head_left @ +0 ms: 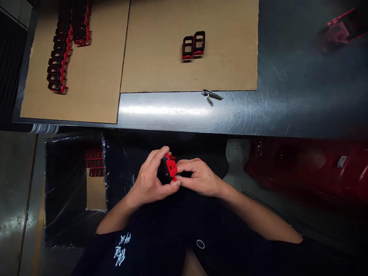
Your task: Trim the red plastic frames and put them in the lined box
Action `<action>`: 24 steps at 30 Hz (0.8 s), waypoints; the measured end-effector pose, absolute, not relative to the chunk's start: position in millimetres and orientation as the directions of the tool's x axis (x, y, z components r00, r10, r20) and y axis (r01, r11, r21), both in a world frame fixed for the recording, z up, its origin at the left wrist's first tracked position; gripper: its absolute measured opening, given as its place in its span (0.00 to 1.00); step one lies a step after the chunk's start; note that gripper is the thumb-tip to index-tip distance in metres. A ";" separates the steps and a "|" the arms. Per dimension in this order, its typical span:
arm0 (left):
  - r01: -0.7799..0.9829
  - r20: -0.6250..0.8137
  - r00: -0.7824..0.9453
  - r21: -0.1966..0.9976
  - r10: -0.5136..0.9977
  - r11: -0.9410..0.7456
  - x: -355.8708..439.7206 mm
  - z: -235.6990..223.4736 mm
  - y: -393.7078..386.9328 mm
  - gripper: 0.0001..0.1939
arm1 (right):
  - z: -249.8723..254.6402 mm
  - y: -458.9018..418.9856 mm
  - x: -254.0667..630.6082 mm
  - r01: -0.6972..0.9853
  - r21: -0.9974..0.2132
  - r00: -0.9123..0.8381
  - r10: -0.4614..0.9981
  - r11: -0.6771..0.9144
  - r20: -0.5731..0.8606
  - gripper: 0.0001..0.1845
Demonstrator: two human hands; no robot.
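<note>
Held in front of my body is a red and black plastic frame part (pixel 171 167), tilted on its side. My left hand (pixel 151 178) grips it, thumb at the lower end and fingers over the top. From the other side my right hand (pixel 198 177) pinches the red face with thumb and forefinger; the exact contact is partly hidden by the fingers. On the cardboard (pixel 227 69) ahead stand two similar black and red frames (pixel 193 46) side by side. A metal nail clipper (pixel 212 95) lies at the cardboard's near edge.
Long rows of similar parts (pixel 59 57) stand on the left cardboard sheet (pixel 94 88). Below left, a black-lined box (pixel 73 172) holds more red parts (pixel 94 163). A red container (pixel 299 165) is at right, beneath the metal table (pixel 287 107). A blurred red part (pixel 342 32) is at upper right.
</note>
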State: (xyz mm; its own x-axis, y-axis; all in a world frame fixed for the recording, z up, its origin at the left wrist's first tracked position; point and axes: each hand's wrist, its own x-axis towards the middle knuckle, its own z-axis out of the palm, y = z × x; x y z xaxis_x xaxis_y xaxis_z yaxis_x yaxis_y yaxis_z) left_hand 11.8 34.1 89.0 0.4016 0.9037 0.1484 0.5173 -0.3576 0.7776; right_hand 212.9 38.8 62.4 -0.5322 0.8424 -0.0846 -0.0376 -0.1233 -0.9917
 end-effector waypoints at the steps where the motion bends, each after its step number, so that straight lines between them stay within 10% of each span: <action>1: 0.515 0.162 0.404 0.774 0.900 -0.370 11.8 89.1 34.2 0.42 | 63.9 40.0 214.1 -0.035 -0.995 -0.524 0.849 -0.098 -0.065 0.06; 11: 0.379 0.069 0.447 0.888 0.892 -0.259 8.5 82.0 32.9 0.43 | 72.2 37.9 219.1 -0.179 -0.861 -0.504 0.796 -0.476 -0.335 0.10; 24: 0.103 -0.164 0.476 0.986 0.864 0.130 2.9 64.4 25.3 0.41 | 89.8 36.4 210.4 0.001 -0.918 -0.379 0.850 -0.395 -0.367 0.13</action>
